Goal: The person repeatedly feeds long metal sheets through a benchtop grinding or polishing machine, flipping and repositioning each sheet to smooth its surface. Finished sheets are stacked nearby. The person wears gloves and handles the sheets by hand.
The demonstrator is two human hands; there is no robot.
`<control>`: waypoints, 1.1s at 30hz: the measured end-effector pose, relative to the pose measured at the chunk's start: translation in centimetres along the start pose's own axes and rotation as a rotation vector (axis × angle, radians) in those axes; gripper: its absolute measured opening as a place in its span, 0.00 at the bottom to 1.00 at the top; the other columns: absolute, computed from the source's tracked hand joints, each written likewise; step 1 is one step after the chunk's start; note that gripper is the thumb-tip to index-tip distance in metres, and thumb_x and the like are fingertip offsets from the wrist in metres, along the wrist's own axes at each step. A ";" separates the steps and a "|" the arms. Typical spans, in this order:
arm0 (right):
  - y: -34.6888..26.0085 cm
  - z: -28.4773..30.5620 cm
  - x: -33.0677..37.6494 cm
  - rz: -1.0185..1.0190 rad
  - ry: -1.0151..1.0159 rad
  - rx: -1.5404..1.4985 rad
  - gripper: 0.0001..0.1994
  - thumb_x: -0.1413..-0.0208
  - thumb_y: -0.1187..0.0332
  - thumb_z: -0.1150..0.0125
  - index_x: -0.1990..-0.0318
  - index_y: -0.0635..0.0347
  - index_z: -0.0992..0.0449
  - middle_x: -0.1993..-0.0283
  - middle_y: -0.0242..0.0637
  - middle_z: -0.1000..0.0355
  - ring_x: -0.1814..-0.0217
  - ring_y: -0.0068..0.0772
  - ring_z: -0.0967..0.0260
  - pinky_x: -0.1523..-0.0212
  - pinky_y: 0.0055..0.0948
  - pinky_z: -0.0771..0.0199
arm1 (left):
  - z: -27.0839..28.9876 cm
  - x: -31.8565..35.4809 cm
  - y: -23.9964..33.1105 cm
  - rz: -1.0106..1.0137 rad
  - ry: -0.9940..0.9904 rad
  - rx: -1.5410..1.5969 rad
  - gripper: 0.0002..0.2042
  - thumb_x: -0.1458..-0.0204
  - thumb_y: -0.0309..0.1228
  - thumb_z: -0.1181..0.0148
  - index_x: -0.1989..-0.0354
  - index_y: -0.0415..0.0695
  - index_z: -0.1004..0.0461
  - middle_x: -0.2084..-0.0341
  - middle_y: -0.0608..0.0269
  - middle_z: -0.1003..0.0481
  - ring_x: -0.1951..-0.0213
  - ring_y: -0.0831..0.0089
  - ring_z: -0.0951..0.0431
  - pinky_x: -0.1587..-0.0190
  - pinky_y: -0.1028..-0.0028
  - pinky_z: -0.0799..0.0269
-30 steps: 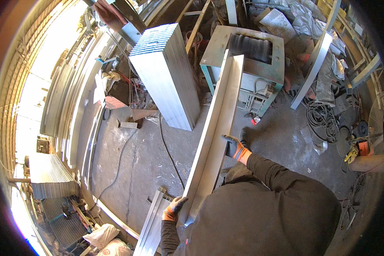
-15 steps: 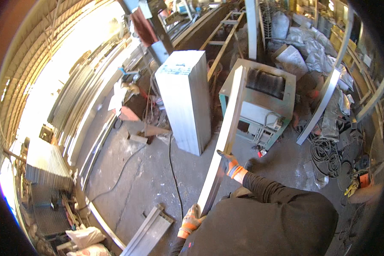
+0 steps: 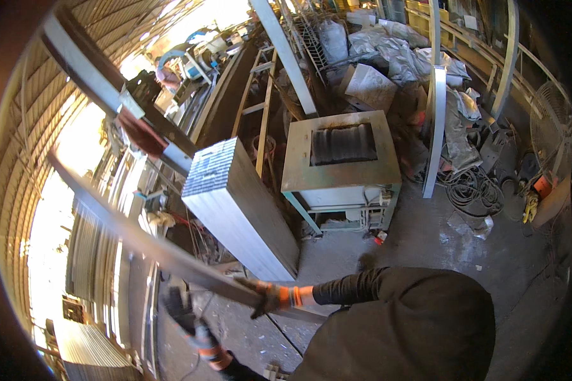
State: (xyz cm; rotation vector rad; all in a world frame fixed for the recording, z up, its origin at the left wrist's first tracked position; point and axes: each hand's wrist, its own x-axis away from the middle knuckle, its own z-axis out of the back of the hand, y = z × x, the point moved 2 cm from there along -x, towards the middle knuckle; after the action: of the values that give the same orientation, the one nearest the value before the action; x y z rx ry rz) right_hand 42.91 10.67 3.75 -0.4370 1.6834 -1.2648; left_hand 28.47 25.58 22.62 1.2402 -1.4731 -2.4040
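Note:
A long grey metal bar (image 3: 152, 244) slants across the left half of the view, its far end raised and blurred by motion. My right hand (image 3: 270, 297), in a dark glove with an orange cuff, is closed around it near its lower end. Below the bar, my left hand (image 3: 187, 317), gloved the same way, is off it with its fingers apart, though motion smears them. Just beyond the bar leans a tall stack of silvery metal profiles (image 3: 245, 213), their ends facing up.
A green-framed machine (image 3: 340, 165) stands ahead. An upright metal profile (image 3: 435, 133) and coiled cables (image 3: 470, 190) are at the right. Long profiles (image 3: 95, 254) line the left side. A dark cable (image 3: 283, 333) crosses the floor, and silvery sacks (image 3: 388, 47) lie at the back.
The bar has swung left, from pointing ahead beside the machine to slanting over the left side. My left hand has let go of its lower end. My view has turned right.

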 end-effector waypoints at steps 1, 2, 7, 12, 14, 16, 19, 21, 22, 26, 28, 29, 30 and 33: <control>1.0 0.3 -0.9 -0.096 -0.100 0.031 0.73 0.58 0.45 0.07 0.11 0.56 0.56 0.12 0.54 0.50 0.13 0.53 0.47 0.15 0.55 0.43 | 0.2 -3.4 0.7 -0.025 0.054 -0.021 0.55 0.36 0.59 0.31 0.12 0.41 0.53 0.18 0.43 0.41 0.20 0.47 0.38 0.21 0.42 0.40; 2.3 1.4 -1.5 -0.155 -0.167 0.059 0.72 0.58 0.44 0.08 0.11 0.56 0.55 0.13 0.54 0.47 0.14 0.53 0.45 0.16 0.55 0.41 | 0.5 -6.2 0.9 -0.027 0.138 0.026 0.53 0.34 0.60 0.33 0.12 0.41 0.52 0.18 0.42 0.41 0.20 0.47 0.37 0.21 0.42 0.39; 7.6 9.5 -5.1 0.098 -0.147 0.079 0.69 0.56 0.42 0.10 0.12 0.57 0.49 0.17 0.49 0.41 0.17 0.52 0.41 0.18 0.52 0.38 | 2.9 -16.1 -2.9 -0.136 0.144 -0.715 0.39 0.23 0.57 0.51 0.16 0.39 0.42 0.24 0.36 0.35 0.26 0.46 0.28 0.24 0.47 0.29; 11.4 11.9 -8.7 -0.508 -0.277 -0.732 0.35 0.23 0.53 0.40 0.14 0.46 0.41 0.19 0.33 0.37 0.21 0.29 0.35 0.18 0.43 0.35 | 2.1 -18.0 -8.5 0.248 0.359 -0.498 0.35 0.28 0.48 0.38 0.23 0.33 0.34 0.32 0.40 0.26 0.35 0.51 0.23 0.31 0.54 0.25; 13.1 12.1 -11.3 -0.614 -0.272 -0.709 0.33 0.22 0.52 0.42 0.14 0.45 0.39 0.20 0.33 0.36 0.23 0.26 0.33 0.20 0.43 0.32 | -0.2 -20.2 -9.6 0.243 0.458 -0.315 0.46 0.40 0.56 0.22 0.25 0.31 0.32 0.36 0.47 0.22 0.37 0.58 0.23 0.34 0.57 0.25; 14.8 12.2 -13.9 -0.430 -0.364 -0.620 0.36 0.26 0.50 0.37 0.15 0.48 0.38 0.18 0.37 0.37 0.21 0.33 0.34 0.20 0.44 0.31 | -2.3 -22.8 -9.8 0.157 0.315 -0.300 0.47 0.46 0.51 0.17 0.26 0.33 0.33 0.38 0.54 0.22 0.38 0.62 0.23 0.34 0.60 0.25; 18.8 13.7 -15.7 0.011 -0.355 0.088 0.41 0.33 0.51 0.28 0.17 0.53 0.36 0.16 0.49 0.39 0.16 0.52 0.38 0.21 0.46 0.30 | -2.9 -26.5 -13.5 0.197 0.110 -0.239 0.37 0.42 0.37 0.22 0.26 0.38 0.31 0.41 0.61 0.20 0.40 0.67 0.21 0.34 0.63 0.26; 22.7 15.9 -13.4 -0.401 -0.337 -0.151 0.43 0.35 0.48 0.27 0.18 0.57 0.35 0.17 0.53 0.37 0.17 0.57 0.36 0.20 0.47 0.31 | -2.1 -28.4 -19.2 0.203 0.055 -0.222 0.35 0.42 0.30 0.21 0.27 0.40 0.30 0.42 0.60 0.19 0.43 0.67 0.20 0.36 0.64 0.25; 24.6 17.9 -11.5 -0.475 -0.357 0.006 0.43 0.36 0.46 0.27 0.19 0.57 0.34 0.18 0.54 0.35 0.18 0.57 0.34 0.19 0.46 0.32 | -1.5 -28.8 -23.0 0.229 0.094 -0.126 0.35 0.45 0.23 0.20 0.30 0.43 0.32 0.41 0.60 0.22 0.40 0.68 0.20 0.33 0.63 0.23; 28.7 27.9 3.5 -0.688 -0.308 0.919 0.43 0.37 0.42 0.26 0.24 0.61 0.29 0.25 0.56 0.26 0.24 0.58 0.27 0.23 0.49 0.28 | 3.7 -28.1 -40.8 0.366 0.061 -0.119 0.41 0.47 0.26 0.16 0.28 0.42 0.36 0.39 0.58 0.24 0.41 0.66 0.20 0.37 0.63 0.19; 28.0 31.9 14.5 -1.461 0.043 0.891 0.41 0.39 0.44 0.24 0.27 0.65 0.26 0.23 0.58 0.28 0.22 0.62 0.30 0.25 0.48 0.28 | 5.4 -26.0 -49.7 0.445 0.049 -0.077 0.42 0.50 0.28 0.13 0.30 0.41 0.36 0.43 0.58 0.23 0.42 0.65 0.20 0.37 0.63 0.19; 25.7 32.8 20.3 -1.608 0.271 0.894 0.41 0.40 0.45 0.25 0.26 0.66 0.25 0.23 0.61 0.29 0.21 0.65 0.32 0.24 0.47 0.29 | 5.6 -24.8 -53.3 0.344 0.070 -0.042 0.46 0.53 0.29 0.11 0.29 0.41 0.38 0.45 0.59 0.25 0.43 0.65 0.22 0.37 0.62 0.21; 23.0 32.4 25.6 -1.705 0.617 0.780 0.44 0.40 0.45 0.25 0.25 0.69 0.28 0.23 0.65 0.30 0.20 0.64 0.33 0.23 0.47 0.31 | 5.8 -24.3 -57.0 0.332 0.056 -0.084 0.48 0.55 0.30 0.10 0.29 0.41 0.39 0.44 0.59 0.26 0.43 0.65 0.23 0.37 0.63 0.22; 15.5 27.6 37.1 -1.854 0.800 0.864 0.43 0.37 0.40 0.30 0.27 0.69 0.26 0.26 0.64 0.26 0.22 0.65 0.30 0.23 0.50 0.30 | 5.1 -22.4 -65.9 0.538 0.057 -0.246 0.52 0.60 0.32 0.07 0.29 0.40 0.41 0.44 0.58 0.27 0.45 0.66 0.25 0.38 0.64 0.23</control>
State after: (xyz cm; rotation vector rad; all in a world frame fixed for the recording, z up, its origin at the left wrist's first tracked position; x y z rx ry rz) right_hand 51.97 -25.47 -27.65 -1.0723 0.6172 -3.6150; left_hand 62.41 74.65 -13.59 0.7341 -1.2436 -2.0835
